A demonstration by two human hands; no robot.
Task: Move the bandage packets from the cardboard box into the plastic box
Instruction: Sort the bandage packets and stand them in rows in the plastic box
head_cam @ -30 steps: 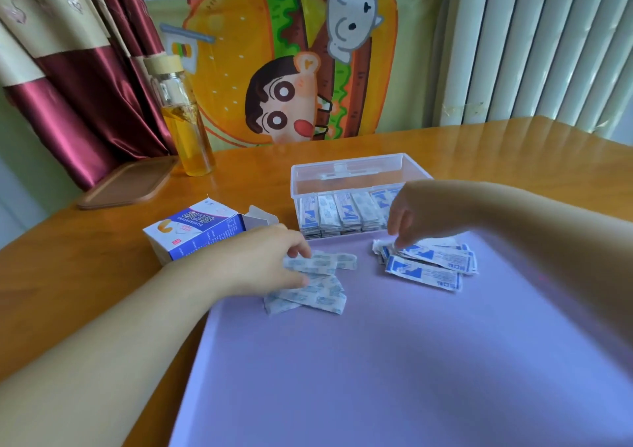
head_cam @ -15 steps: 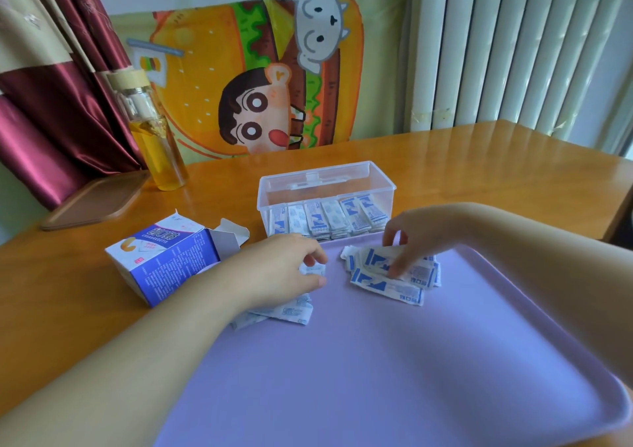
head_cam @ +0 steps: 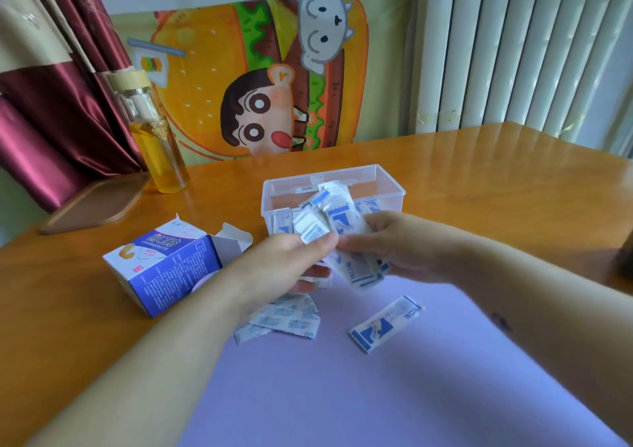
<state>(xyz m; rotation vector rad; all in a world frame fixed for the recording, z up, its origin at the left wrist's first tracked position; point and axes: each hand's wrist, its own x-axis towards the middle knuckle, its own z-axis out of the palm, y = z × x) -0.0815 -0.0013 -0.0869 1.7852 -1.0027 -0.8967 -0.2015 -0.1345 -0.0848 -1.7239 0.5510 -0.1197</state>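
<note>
Both hands are raised together just in front of the clear plastic box (head_cam: 390, 186), holding a loose bunch of white-and-blue bandage packets (head_cam: 337, 215). My left hand (head_cam: 284, 268) pinches the bunch from the left. My right hand (head_cam: 394, 244) grips it from the right, with more packets hanging below its fingers. Inside the plastic box, upright packets show behind the bunch. One packet (head_cam: 385, 323) lies alone on the purple tray (head_cam: 376, 395), and a small pile (head_cam: 284, 320) lies under my left wrist. The blue-and-white cardboard box (head_cam: 164, 268) lies open on its side at the left.
A glass bottle of yellow liquid (head_cam: 154, 138) stands at the back left beside a brown wooden tray (head_cam: 92, 203). The wooden table (head_cam: 496, 186) runs to a cartoon poster and a radiator at the back. A dark object (head_cam: 625, 258) sits at the right edge.
Both hands have lifted off the tray with gathered packets and come together in front of the plastic box. One packet is left alone where the right pile lay.
</note>
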